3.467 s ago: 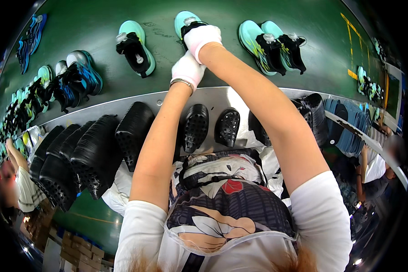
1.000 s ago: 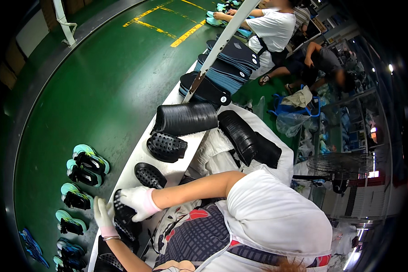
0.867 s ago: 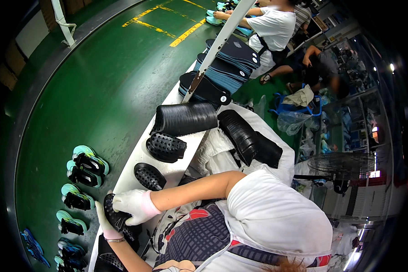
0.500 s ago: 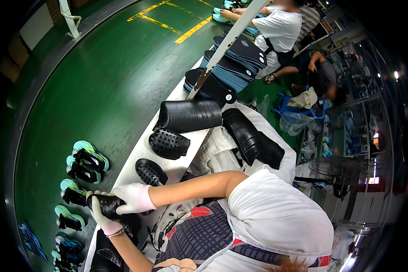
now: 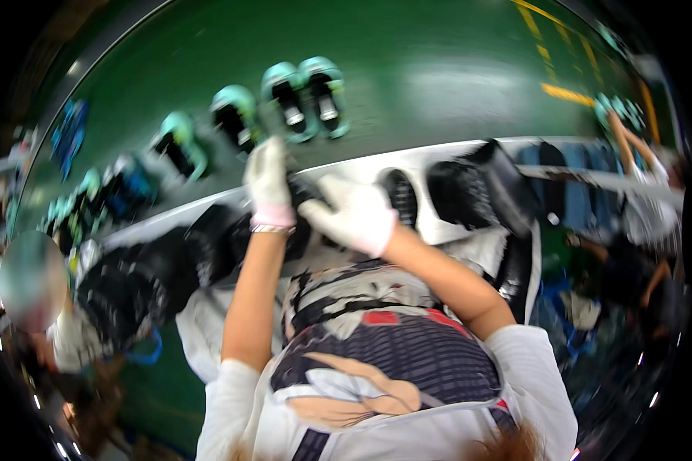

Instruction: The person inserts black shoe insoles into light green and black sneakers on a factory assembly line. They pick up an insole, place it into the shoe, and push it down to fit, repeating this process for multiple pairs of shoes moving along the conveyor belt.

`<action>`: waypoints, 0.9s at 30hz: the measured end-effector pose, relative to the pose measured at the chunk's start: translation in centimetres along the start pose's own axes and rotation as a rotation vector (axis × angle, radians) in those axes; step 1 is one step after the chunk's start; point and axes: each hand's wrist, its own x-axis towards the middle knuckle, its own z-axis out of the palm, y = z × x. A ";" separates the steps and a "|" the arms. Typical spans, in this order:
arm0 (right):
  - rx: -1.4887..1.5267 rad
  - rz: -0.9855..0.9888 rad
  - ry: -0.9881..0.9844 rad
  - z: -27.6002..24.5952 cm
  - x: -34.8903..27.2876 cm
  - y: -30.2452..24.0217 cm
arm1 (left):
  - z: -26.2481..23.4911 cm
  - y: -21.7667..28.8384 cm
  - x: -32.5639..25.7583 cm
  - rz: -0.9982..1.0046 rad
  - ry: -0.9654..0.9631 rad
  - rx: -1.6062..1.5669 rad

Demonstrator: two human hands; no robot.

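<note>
Both my hands wear white gloves with pink cuffs. My left hand (image 5: 269, 178) is at the left side of a small black moulded piece (image 5: 301, 190), its fingers pointing away from me. Across from it, my right hand (image 5: 352, 213) reaches in with its fingers at the piece's right side. Motion blur and the gloves hide most of this piece. Just right of my right hand, a black studded pad (image 5: 400, 197) lies on the white bench (image 5: 361, 163). More dark pieces (image 5: 215, 242) lie left of my left wrist.
Beyond the bench, teal and black shoes (image 5: 324, 88) stand on a green surface (image 5: 438, 100). Large curved black pieces (image 5: 457, 192) and blue-black insole stacks (image 5: 577, 173) lie to the right, crossed by a white post (image 5: 611, 180). Black stacks (image 5: 142, 280) fill the left; people sit at both sides.
My view has swung left, bringing the hands to the middle and the left-hand stacks into sight. The black piece is still between my hands; my right hand has shifted its hold.
</note>
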 end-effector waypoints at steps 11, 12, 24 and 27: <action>-0.138 0.056 0.083 -1.0 6.8 3.5 | -2.9 -3.7 3.9 0.372 -0.332 0.592; -0.148 0.078 0.029 -1.0 8.1 3.6 | -2.7 -4.4 4.2 0.362 -0.363 0.669; -0.537 0.210 -0.252 -1.4 18.4 1.4 | -0.5 -7.1 8.3 0.180 -0.447 0.941; -0.773 0.133 -0.241 0.8 20.2 0.2 | -0.2 -7.5 8.7 0.169 -0.449 0.982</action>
